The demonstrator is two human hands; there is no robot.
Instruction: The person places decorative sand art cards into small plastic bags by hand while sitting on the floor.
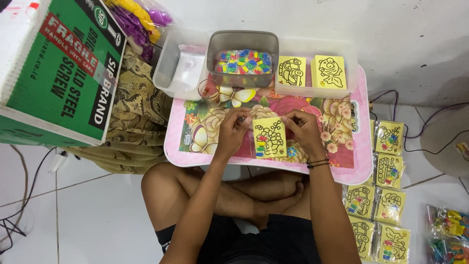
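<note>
A yellow card (269,137) with a black outline drawing and small coloured pieces lies on the pink flowered lap table (195,156). My left hand (233,128) pinches the card's upper left corner. My right hand (303,128), with dark bands on its wrist, grips the upper right corner. Both hands rest over the table's middle, above my crossed legs.
At the table's back stand a grey tub (243,57) of coloured pieces, a clear tub (181,63) and a tray holding two yellow cards (311,72). Several bagged yellow cards (381,195) lie on the floor to the right. A green cardboard box (58,68) stands left.
</note>
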